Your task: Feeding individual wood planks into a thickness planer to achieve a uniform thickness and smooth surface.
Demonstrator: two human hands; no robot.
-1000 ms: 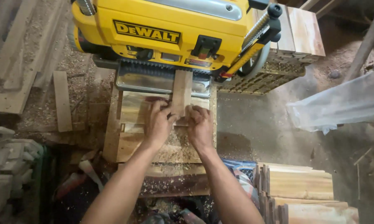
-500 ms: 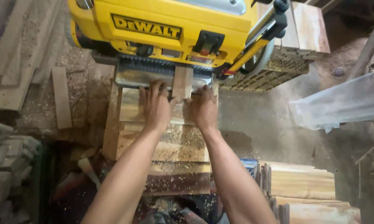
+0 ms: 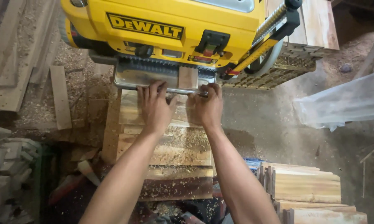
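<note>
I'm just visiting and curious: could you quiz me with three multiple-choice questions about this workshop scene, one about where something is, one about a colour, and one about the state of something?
1. Where is the small wood piece?
A. On the metal infeed table at the machine's mouth
B. On the stack of boards at lower right
C. Inside the plastic bag

2. What colour is the planer machine?
A. Green
B. Yellow
C. Red

3. What are the left hand and right hand doing?
A. Hanging free in the air
B. Gripping a hammer
C. Resting fingers on the edge of the metal infeed table

Answers:
1 A, the piece lies on the metal table just under the machine housing.
2 B, its body is bright yellow with black parts.
3 C, both hands' fingertips lie along the table's front edge.
</note>
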